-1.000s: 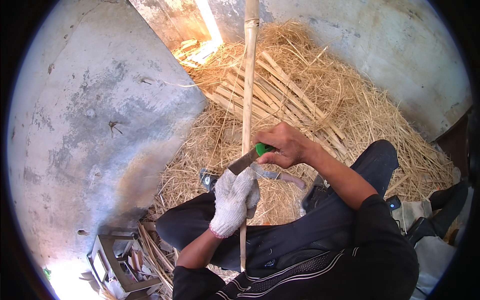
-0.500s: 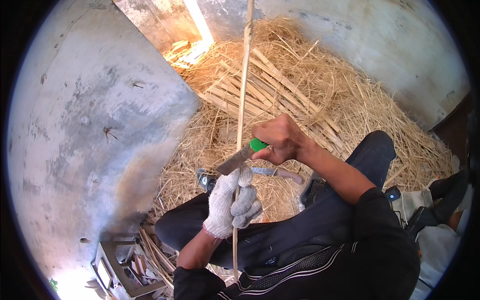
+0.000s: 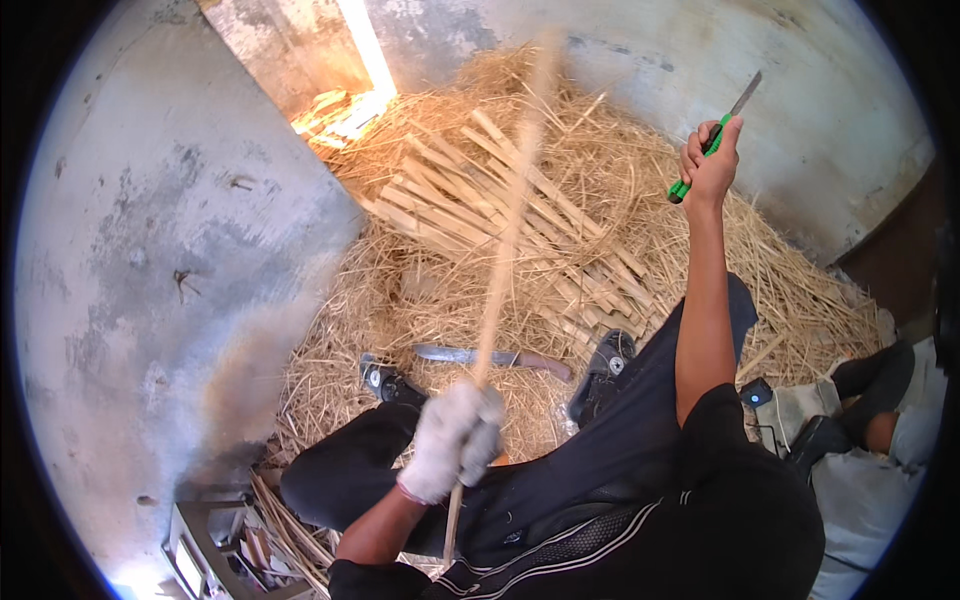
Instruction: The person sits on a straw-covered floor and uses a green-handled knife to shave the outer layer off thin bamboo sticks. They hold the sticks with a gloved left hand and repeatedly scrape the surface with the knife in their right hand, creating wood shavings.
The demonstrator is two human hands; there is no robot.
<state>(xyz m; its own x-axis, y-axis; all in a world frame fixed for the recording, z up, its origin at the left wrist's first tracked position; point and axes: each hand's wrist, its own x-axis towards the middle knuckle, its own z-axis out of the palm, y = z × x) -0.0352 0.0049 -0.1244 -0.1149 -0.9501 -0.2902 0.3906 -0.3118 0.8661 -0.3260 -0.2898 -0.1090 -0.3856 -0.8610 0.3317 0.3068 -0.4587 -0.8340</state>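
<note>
My left hand, in a whitish knit glove, is closed around a long thin bamboo strip that slants up and away from my lap, its upper part smeared by motion. Bare and raised at the far right, my right hand grips a knife with a green and black handle. Its narrow blade points up and right, well apart from the strip. Between my feet lies a large knife with a wooden handle, flat on the shavings.
Split bamboo slats lie piled on a heap of thin shavings ahead. Concrete walls stand at left and behind the heap. A wooden frame with scraps sits at lower left. Part of another person's dark-clothed leg shows at right.
My right hand with the knife has swung away from the strip, up and to the right. My left hand has dropped slightly, and the strip has tilted to the right.
</note>
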